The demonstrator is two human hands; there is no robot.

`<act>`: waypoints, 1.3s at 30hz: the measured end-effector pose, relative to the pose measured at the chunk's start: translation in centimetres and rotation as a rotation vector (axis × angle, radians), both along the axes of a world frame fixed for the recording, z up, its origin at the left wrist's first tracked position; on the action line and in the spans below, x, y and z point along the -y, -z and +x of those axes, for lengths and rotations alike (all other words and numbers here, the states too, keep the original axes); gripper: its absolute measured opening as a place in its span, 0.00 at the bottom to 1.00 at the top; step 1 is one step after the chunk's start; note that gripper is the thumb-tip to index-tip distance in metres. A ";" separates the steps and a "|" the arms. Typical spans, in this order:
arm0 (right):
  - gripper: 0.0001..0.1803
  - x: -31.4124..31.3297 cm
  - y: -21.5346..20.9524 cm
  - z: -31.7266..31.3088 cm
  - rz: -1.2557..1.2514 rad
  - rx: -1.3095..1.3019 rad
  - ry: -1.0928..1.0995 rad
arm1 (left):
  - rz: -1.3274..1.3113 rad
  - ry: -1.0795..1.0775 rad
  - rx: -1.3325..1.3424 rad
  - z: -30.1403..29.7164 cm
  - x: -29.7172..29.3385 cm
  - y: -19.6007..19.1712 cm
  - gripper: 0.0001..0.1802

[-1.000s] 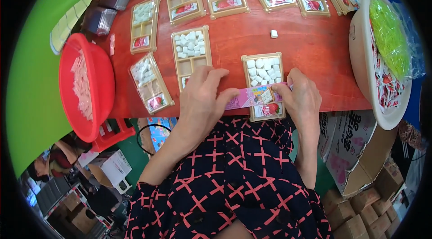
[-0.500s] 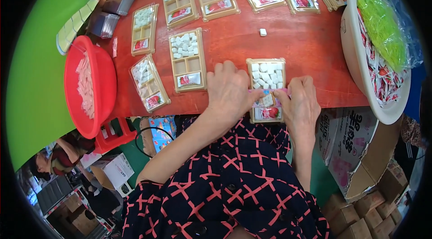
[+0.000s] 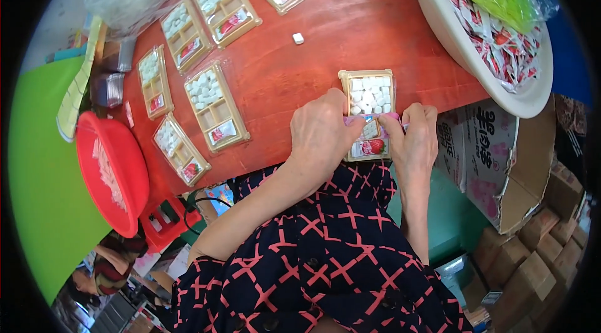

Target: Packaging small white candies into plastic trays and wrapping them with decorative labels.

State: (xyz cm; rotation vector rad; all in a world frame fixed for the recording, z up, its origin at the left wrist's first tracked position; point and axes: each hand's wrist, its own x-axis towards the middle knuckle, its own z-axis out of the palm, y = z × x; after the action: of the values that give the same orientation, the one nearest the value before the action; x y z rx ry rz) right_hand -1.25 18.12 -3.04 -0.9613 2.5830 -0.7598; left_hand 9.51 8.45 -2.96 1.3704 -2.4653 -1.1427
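Pinching a pink printed strip [image 3: 370,127] across a tan rectangular tray [image 3: 366,74] at the red table's [image 3: 375,32] near edge.
Gripping from both sides with nearly closed fingers [image 3: 393,125] of left hand [image 3: 319,129] and right hand [image 3: 414,140]; inside the tray, white cubes [image 3: 369,96] and a strawberry-printed packet [image 3: 369,147]; at the table's right edge, red-and-white sachets [image 3: 501,63] in a white oval basin [image 3: 447,38].

red desk [image 3: 275,76] with a faintly shiny top, green floor [image 3: 452,208] beneath, red plastic stool [image 3: 175,228] beside it, bright green surface [image 3: 37,176] at far left, open cardboard carton [image 3: 526,167] at right, brown boxes [image 3: 529,280] piled near
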 end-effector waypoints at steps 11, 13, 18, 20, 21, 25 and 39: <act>0.21 0.1 0.2 -0.5 0.001 0.041 0.054 | 0.416 -0.255 -0.266 0.3 0.2 1.2 0.15; 0.22 0.1 0.1 -0.7 0.009 0.036 0.057 | 0.504 -0.294 -0.316 0.4 0.4 1.6 0.17; 0.23 0.2 -0.1 -1.3 0.035 0.060 0.068 | 0.788 -0.193 -0.351 0.4 0.9 2.0 0.19; 0.23 0.1 -0.2 -1.4 0.035 0.042 0.057 | 0.842 -0.193 -0.400 0.4 1.1 1.8 0.19; 0.23 0.0 -0.1 -1.5 0.028 0.033 0.047 | 0.898 -0.201 -0.434 0.4 1.1 1.6 0.20; 0.22 -0.1 0.0 -1.9 -0.024 0.106 0.028 | 1.036 -0.217 -0.513 0.6 1.5 0.5 0.20; 0.23 6.0 -1.2 -1.6 -0.580 1.110 -0.153 | -0.027 -0.184 -0.514 4.1 5.9 -2.7 0.25</act>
State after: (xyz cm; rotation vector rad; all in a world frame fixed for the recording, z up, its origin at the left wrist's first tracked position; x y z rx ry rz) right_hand -2.81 12.16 -1.81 -0.5655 1.3365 -1.4899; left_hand 13.62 2.50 -0.21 1.0947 -1.9462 -1.2257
